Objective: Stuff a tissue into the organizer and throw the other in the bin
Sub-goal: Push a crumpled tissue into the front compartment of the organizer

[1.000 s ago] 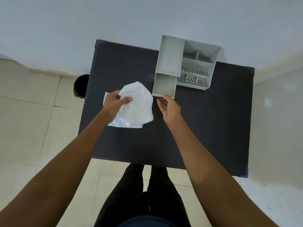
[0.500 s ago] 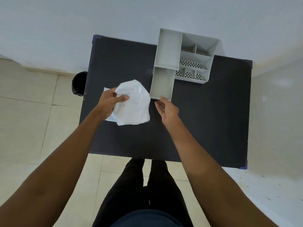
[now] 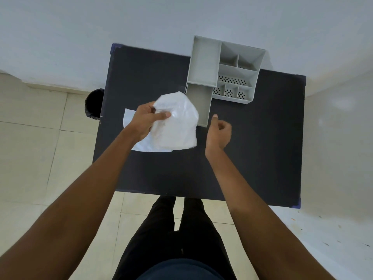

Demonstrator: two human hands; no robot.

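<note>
My left hand (image 3: 146,120) grips a white tissue (image 3: 177,126) by its top, lifted above the dark table (image 3: 252,148). A second white tissue (image 3: 129,120) lies flat on the table under it, mostly hidden. The grey organizer (image 3: 203,63) stands at the table's far edge, its low front compartment (image 3: 199,104) just right of the held tissue. My right hand (image 3: 220,134) hovers beside that compartment's front corner, fingers curled in, thumb up, holding nothing. A black bin (image 3: 93,103) stands on the floor at the table's left edge.
A white wall runs behind the table. Tiled floor lies to the left and in front, where my legs in black trousers (image 3: 181,229) stand. The organizer's rear compartments have perforated bottoms.
My left hand has lifted the tissue and carried it right, toward the organizer's front compartment. My right hand has drawn back from the organizer's front edge and curled its fingers.
</note>
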